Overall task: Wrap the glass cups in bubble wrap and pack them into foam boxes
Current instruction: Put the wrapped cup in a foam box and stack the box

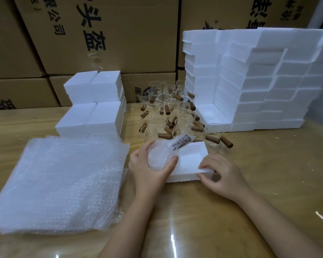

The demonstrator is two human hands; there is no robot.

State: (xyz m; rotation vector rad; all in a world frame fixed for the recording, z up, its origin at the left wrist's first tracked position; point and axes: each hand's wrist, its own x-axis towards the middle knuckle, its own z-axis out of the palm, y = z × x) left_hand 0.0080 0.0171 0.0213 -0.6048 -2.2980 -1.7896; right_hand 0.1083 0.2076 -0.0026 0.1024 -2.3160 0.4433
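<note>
My left hand (149,168) grips a glass cup wrapped in bubble wrap (161,156), its wrapped wooden handle pointing up and right, over the left end of an open white foam box (191,159) on the table. My right hand (219,173) holds the box's near right corner, fingers curled over its edge. A stack of bubble wrap sheets (60,183) lies to the left. Several unwrapped glass cups with brown wooden handles (168,112) stand behind the box.
Closed foam boxes (95,105) are stacked at the back left. A tall pile of foam box halves (259,81) rises at the right. Cardboard cartons (101,34) form a wall behind the wooden table (268,164).
</note>
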